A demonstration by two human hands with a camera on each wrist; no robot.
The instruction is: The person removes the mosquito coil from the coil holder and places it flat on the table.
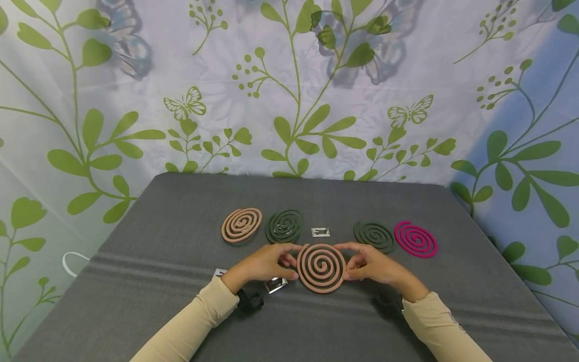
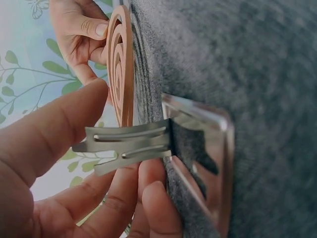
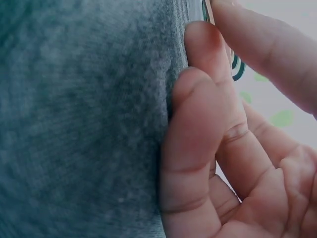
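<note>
Grey cloth over the desk (image 1: 307, 327), its face crossed by soft creases; patterned curtain (image 1: 253, 146) behind and at both sides, pale ground with green leafy stems, berries and butterflies. White loop (image 1: 67, 261) at the desk's left edge. Across the far half, a loose row: tan coil (image 1: 242, 224) furthest left, left green coil (image 1: 284, 226) just beside it, metal stand (image 1: 320, 232) near the middle, right green coil (image 1: 374, 235), magenta coil (image 1: 415, 239) furthest right. Both forearms come in from the near side, cream sleeves (image 1: 190, 322) ending above the wrists, elbows wide, hands turned inward toward each other. Brown coil (image 1: 322, 266) lies between them, in front of the row and roughly level with the desk — whether its underside meets the cloth I cannot tell. Left hand (image 1: 269, 262) pinches its left rim, index finger behind, thumb nearer the body; right hand (image 1: 375, 265) mirrors this at the right rim, its lower fingers curled close to the cloth in the right wrist view. Beneath the left hand, near its thumb, a second stand (image 1: 276, 285) — slotted tongue raised from the plate. A third stand (image 1: 220, 272) shows partly behind the left wrist.
</note>
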